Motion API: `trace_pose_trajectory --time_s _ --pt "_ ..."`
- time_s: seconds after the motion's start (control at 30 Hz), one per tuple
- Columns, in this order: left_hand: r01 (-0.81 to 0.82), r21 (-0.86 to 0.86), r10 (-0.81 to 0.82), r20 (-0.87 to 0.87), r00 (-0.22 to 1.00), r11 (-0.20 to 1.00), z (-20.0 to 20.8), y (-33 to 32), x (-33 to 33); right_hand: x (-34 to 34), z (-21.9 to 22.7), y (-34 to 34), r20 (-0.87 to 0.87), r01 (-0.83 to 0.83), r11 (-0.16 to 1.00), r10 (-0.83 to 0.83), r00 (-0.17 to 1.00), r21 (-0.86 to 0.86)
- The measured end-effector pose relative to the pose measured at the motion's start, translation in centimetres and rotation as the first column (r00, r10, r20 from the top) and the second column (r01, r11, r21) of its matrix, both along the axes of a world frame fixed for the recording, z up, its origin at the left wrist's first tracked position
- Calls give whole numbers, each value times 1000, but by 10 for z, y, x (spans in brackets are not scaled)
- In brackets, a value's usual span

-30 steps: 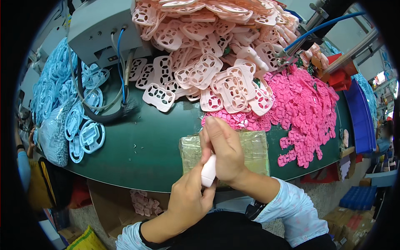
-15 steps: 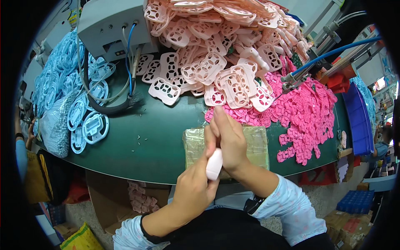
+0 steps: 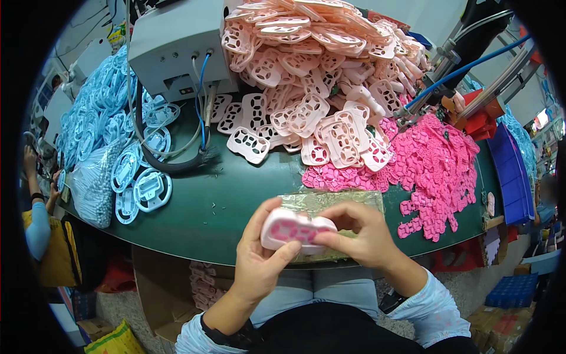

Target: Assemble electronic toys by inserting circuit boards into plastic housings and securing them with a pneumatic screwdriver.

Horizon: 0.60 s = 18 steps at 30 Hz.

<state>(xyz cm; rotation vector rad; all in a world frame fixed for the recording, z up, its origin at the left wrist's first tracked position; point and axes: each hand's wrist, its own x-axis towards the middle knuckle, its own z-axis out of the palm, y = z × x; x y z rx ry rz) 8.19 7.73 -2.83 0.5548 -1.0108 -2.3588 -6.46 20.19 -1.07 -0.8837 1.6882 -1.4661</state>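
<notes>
Forearms (image 3: 408, 275) converge — left hand (image 3: 254, 255) and right hand (image 3: 367, 235) grip a pink-white shell (image 3: 290, 229).

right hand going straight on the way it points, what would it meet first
First the pink-and-white part it holds; beyond that, probably the left hand, though depth is hard to judge.

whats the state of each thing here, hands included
Pale pink rounded plastic casing: held up, bright pink showing through its openings
Left hand: closed on the casing's left end
Right hand: gripping its right end
Pale pink openwork plastic plates: loosely heaped
Small bright pink plastic pieces: heaped, spreading outward
Light blue wheel-shaped plastic parts: piled up
Clear plastic bag: filled
Brown cardboard box: open, parts inside
</notes>
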Motion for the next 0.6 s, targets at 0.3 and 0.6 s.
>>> trace_pose_trajectory --time_s 0.3,0.6 --pt "159 -807 -87 133 987 569 8 1 -1 -5 -5 -6 17 157 923 -161 987 -351" --pt "196 -918 -85 177 981 344 15 9 -11 -19 -11 -22 192 297 940 -264 945 -168"
